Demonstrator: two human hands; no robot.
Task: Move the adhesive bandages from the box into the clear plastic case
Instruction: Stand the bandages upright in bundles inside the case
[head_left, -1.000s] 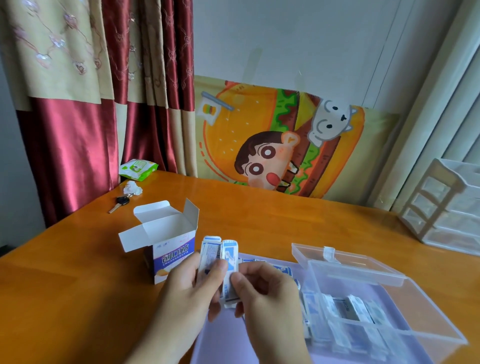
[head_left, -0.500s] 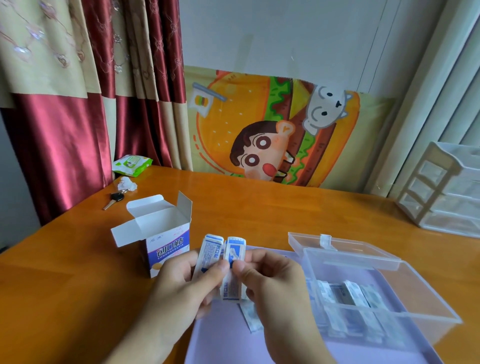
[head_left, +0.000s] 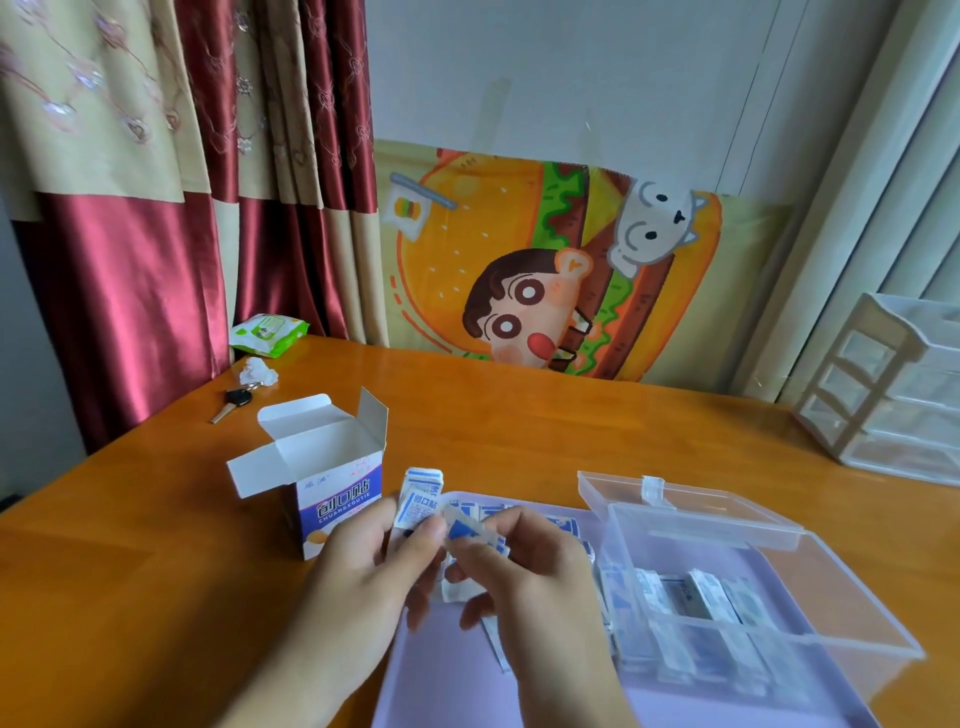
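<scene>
two bare hands, the left hand (head_left: 358, 566) and the right hand (head_left: 524, 577), rise from the near edge on bare forearms. no sleeves, rings or watch show; short, unpainted fingernails.

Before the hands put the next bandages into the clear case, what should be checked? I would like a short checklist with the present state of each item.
1. Clear plastic case lid open: ok.
2. Room left in the case beside the bandages already inside: ok, it seems.
3. Left hand holds a bandage firmly: ok.
4. Right hand pinches the blurred bandage: ok; how many it holds, cannot tell.
5. Path from the hands to the case free: ok.
6. Box emptied: cannot tell; its inside is only partly visible.
</scene>
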